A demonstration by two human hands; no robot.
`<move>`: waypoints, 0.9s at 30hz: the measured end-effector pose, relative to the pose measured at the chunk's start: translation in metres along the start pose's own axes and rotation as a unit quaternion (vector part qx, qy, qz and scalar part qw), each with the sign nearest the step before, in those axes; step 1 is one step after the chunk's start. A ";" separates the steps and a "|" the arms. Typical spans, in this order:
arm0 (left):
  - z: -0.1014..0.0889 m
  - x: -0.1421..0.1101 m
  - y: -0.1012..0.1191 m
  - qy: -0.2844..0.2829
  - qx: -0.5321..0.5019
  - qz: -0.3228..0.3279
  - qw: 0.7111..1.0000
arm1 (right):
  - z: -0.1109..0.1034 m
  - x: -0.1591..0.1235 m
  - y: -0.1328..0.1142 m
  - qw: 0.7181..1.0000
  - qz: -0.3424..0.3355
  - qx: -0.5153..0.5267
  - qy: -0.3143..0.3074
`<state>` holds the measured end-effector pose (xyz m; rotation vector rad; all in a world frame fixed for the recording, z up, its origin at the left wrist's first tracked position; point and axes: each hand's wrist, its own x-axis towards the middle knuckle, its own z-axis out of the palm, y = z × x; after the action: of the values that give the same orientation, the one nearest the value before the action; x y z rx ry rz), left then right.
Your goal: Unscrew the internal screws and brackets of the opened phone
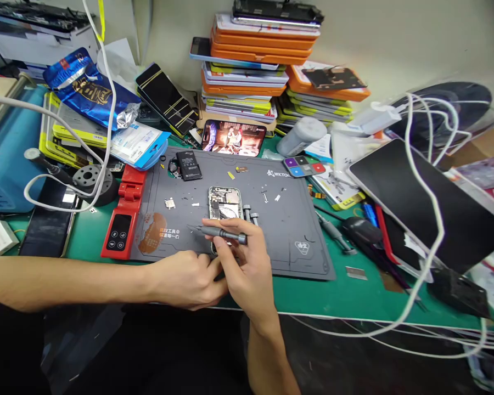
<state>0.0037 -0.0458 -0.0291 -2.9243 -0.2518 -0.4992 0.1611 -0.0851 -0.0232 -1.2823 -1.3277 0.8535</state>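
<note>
An opened phone (229,196) with its inner parts bare lies on the grey work mat (288,241). My right hand (249,269) grips a grey precision screwdriver (224,232) level above the phone's lower half, its tip pointing left. My left hand (185,281) is closed at the mat's front edge, its fingertips meeting my right hand below the phone. Whatever those fingers hold is hidden. Two small screwdrivers (250,213) are beside the phone's right side. A black phone battery (190,165) and a small metal piece (170,203) rest on the mat, with tiny screws (265,196) to the right.
A red device with buttons (121,230) borders the mat's left side. Behind it, a lit phone (234,138) leans before stacked orange boxes (263,46). A white cable (430,203) loops across a dark tablet (428,203) at right. A round bit holder (91,184) stands left.
</note>
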 end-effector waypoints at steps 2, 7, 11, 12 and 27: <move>0.002 -0.001 0.000 0.002 -0.006 0.004 1.000 | 0.002 0.000 0.001 1.000 0.002 -0.017 -0.002; -0.002 0.000 -0.001 -0.008 -0.008 -0.005 1.000 | 0.003 -0.004 0.000 0.997 -0.020 0.018 0.066; -0.007 0.003 -0.003 -0.009 -0.015 -0.038 0.999 | -0.005 -0.007 0.003 0.979 -0.056 0.035 0.194; -0.007 0.003 -0.004 -0.007 -0.015 -0.043 0.999 | -0.008 -0.007 0.005 0.973 -0.052 0.036 0.224; -0.009 0.011 -0.016 0.044 -0.055 -0.052 0.996 | -0.021 -0.023 0.014 0.974 -0.020 0.075 0.212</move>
<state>0.0076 -0.0303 -0.0149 -2.9975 -0.3793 -0.6755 0.1812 -0.1084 -0.0375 -1.2299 -0.9292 0.5957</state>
